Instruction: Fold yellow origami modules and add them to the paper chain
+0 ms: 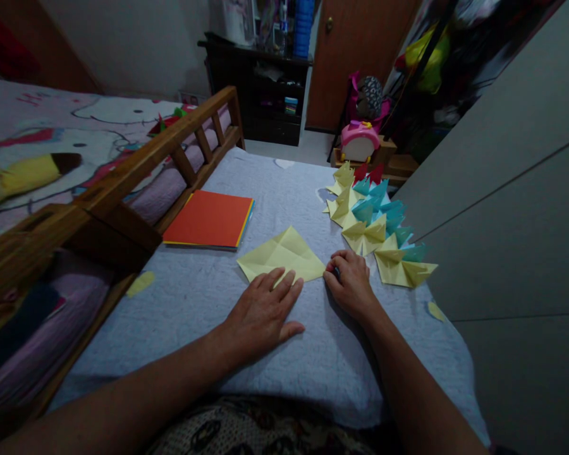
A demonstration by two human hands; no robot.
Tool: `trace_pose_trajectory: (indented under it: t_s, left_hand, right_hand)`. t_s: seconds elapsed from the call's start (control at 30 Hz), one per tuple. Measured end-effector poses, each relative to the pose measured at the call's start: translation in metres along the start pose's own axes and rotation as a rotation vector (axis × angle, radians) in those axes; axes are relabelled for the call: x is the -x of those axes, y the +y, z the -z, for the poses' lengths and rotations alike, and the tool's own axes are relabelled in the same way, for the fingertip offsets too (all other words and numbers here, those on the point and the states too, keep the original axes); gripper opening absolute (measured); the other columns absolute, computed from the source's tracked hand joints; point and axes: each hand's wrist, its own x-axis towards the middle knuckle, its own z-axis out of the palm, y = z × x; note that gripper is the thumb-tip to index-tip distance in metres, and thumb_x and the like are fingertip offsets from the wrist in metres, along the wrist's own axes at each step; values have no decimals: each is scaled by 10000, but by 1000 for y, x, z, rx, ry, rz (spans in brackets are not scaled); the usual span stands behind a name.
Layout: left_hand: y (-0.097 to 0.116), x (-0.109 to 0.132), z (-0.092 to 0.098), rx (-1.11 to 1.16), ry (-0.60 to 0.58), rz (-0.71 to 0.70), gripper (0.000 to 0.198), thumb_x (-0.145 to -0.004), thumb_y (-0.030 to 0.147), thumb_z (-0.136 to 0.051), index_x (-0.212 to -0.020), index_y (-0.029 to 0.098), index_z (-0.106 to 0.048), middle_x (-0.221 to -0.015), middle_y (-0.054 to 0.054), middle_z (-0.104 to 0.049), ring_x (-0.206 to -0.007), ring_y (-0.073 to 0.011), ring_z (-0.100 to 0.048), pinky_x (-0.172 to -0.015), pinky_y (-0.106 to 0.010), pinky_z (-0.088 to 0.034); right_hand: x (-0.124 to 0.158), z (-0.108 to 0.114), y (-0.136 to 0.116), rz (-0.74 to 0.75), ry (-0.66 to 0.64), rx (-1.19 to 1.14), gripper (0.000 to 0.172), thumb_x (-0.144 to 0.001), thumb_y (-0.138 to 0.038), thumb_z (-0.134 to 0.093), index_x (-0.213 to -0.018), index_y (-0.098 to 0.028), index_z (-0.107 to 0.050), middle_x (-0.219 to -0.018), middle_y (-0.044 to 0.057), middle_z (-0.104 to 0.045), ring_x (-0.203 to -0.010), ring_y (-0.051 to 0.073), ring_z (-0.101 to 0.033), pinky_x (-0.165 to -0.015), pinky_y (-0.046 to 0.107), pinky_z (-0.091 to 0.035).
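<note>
Pale blue wrinkled cloth (284, 373) spreads widest, its right edge beside a light panel (516, 227), its left along a slatted wooden rail (161, 144). Folded papers (367, 212), pointed and creased in yellow, teal and red, crowd near the right edge. Smooth orange tops a flat paper stack (211, 218); cloth runs between it and the yellow paper (287, 253), centred before the person. The left hand (263, 313) lies flat, fingers spread on that paper's near edge; the right hand (353, 284) curls at its right corner, whether pinching I cannot tell.
</note>
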Motion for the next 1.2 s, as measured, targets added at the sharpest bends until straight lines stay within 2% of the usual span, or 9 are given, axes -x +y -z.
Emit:
trace_pose_trajectory:
  t_s: [0.13, 0.5, 0.7, 0.77, 0.83, 0.93, 1.0, 1.2]
  left_hand:
    - [-1, 0, 1, 8, 15, -11, 699, -932, 621, -555, -1512, 282, -361, -1538, -116, -439, -1383, -369, -398, -1110, -500, -355]
    - [-1, 1, -2, 0, 28, -10, 694, -935, 620, -550, -1498, 254, -378, -1537, -116, -433, -1387, -365, -381, -1124, -492, -342]
    - [0, 0, 0, 3, 16, -6, 689, -931, 620, -553, -1487, 247, -388, -1542, -122, -427, -1384, -368, -384, -1113, -498, -352]
    - [1, 0, 1, 4, 9, -4, 688, -931, 622, -553, -1486, 249, -391, -1546, -123, -425, -1385, -370, -384, -1113, -499, -352]
    - [1, 0, 2, 4, 6, 1, 689, -931, 624, -552, -1490, 254, -389, -1543, -121, -428, -1388, -367, -384, -1118, -497, -347]
    - [2, -1, 1, 0, 9, 4, 704, -931, 628, -548, -1503, 256, -374, -1538, -121, -433, -1395, -364, -376, -1125, -491, -336]
    - [2, -1, 1, -2, 10, 3, 713, -934, 631, -540, -1512, 252, -363, -1538, -123, -431, -1396, -365, -372, -1126, -491, -331]
    - [1, 0, 0, 0, 17, -7, 692, -945, 639, -512, -1498, 245, -380, -1534, -130, -435, -1390, -376, -372, -1118, -505, -333]
  right_hand:
    - [0, 0, -2, -13, -2, 15, 51, -869, -224, -594, -843, -204, -633, -1145, 88, -608, -1084, 283, -497, -902, 416, -367]
    - [-2, -4, 1, -3, 27, 53, 84, -891, -190, -542, -866, -209, -620, -1113, 92, -619, -1041, 279, -503, -875, 413, -377]
    - [-3, -3, 9, 4, 42, -30, 175, -855, -113, -468, -899, -217, -602, -1045, 88, -624, -1032, 270, -507, -862, 397, -380]
    - [-2, -2, 9, 31, 31, -42, 158, -868, -152, -473, -934, -219, -600, -1046, 83, -617, -1029, 266, -508, -873, 398, -381]
    - [0, 0, 7, 50, 25, -16, 123, -889, -267, -526, -976, -217, -595, -1052, 82, -606, -1028, 274, -504, -884, 406, -381]
    - [3, -1, -2, 36, 43, 71, 321, -840, -485, -637, -988, -207, -575, -1045, 92, -586, -1023, 298, -497, -877, 419, -381]
    - [4, -2, -8, 20, 57, 125, 408, -805, -559, -666, -982, -206, -560, -1039, 96, -577, -1017, 307, -492, -865, 423, -379]
    - [3, -3, -11, 4, 58, 163, 311, -845, -491, -639, -963, -219, -545, -1031, 92, -572, -1008, 301, -489, -842, 411, -366]
